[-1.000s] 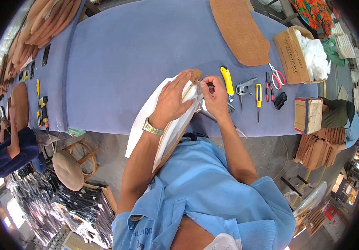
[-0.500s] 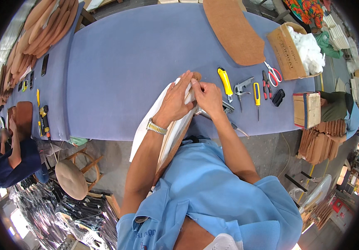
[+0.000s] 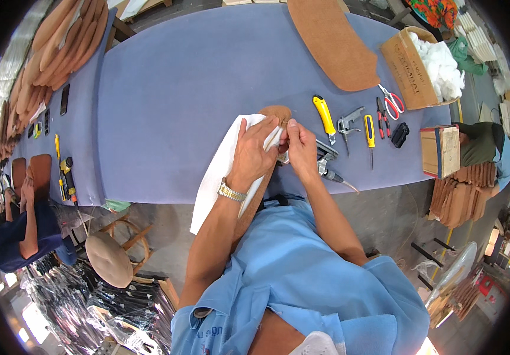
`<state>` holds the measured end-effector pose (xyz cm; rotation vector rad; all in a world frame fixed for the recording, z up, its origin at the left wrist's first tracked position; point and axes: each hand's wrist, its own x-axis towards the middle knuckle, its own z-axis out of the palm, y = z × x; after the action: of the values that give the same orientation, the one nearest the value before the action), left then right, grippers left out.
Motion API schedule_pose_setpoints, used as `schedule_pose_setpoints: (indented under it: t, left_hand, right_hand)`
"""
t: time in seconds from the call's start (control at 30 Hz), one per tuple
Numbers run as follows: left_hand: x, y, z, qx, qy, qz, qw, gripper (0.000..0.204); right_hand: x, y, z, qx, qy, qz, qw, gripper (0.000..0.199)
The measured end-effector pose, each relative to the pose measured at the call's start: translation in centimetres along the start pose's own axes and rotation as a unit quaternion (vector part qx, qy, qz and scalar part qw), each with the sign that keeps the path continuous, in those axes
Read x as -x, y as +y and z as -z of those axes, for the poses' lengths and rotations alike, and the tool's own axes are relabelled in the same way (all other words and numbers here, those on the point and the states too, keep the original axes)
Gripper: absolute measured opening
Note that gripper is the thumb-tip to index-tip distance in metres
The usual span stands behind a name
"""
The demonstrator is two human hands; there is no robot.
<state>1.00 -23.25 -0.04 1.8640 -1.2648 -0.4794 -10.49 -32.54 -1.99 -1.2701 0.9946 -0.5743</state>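
Note:
A long brown padded piece [image 3: 277, 112] with white cloth [image 3: 216, 188] along its side slants from the table edge toward my body. My left hand [image 3: 254, 152], with a metal watch on its wrist, is bent over the cloth and grips it near the far end. Beside it, my right hand [image 3: 302, 148] is closed in a pinch at the piece's edge, fingertips close to the left ones. What the right fingertips hold is hidden. Under my right wrist lies a metal tool [image 3: 326, 155], partly covered, with a hose fitting at its end.
Right of my hands lie a yellow utility knife [image 3: 324, 117], a grey air blow gun [image 3: 348, 122], a yellow screwdriver [image 3: 370, 131], pliers [image 3: 383, 118] and red-handled scissors [image 3: 393, 105]. Beyond are a brown panel [image 3: 341, 50] and a carton [image 3: 407, 68] of white stuffing. Co-workers sit both sides.
My right hand has turned and drawn slightly nearer, its fingertips now pinched together. The left hand and white cloth have shifted a little nearer, showing more of the brown far end.

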Motion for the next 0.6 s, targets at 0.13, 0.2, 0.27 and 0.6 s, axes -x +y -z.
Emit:
schedule_pose_setpoints:
  t: [0.13, 0.2, 0.27, 0.6]
  left_hand:
    - [0.0, -0.1, 0.0, 0.003, 0.008, -0.003, 1.0, 0.056]
    - [0.1, -0.1, 0.0, 0.002, 0.009, 0.002, 1.0, 0.054]
    - [0.1, -0.2, 0.3, -0.009, 0.005, 0.006, 1.0, 0.054]
    - [-10.1, -2.4, 4.0, 0.108, -0.137, 0.078, 0.981, 0.054]
  right_hand:
    - [-0.8, 0.8, -0.1, 0.126, 0.02, 0.029, 0.991, 0.045]
    - [-0.9, 1.3, -0.1, 0.093, 0.01, 0.05, 0.994, 0.043]
    - [-0.8, 1.7, -0.4, -0.003, -0.006, 0.063, 0.998, 0.04]
    - [-1.9, 1.5, -1.1, -0.077, -0.082, 0.065, 0.992, 0.038]
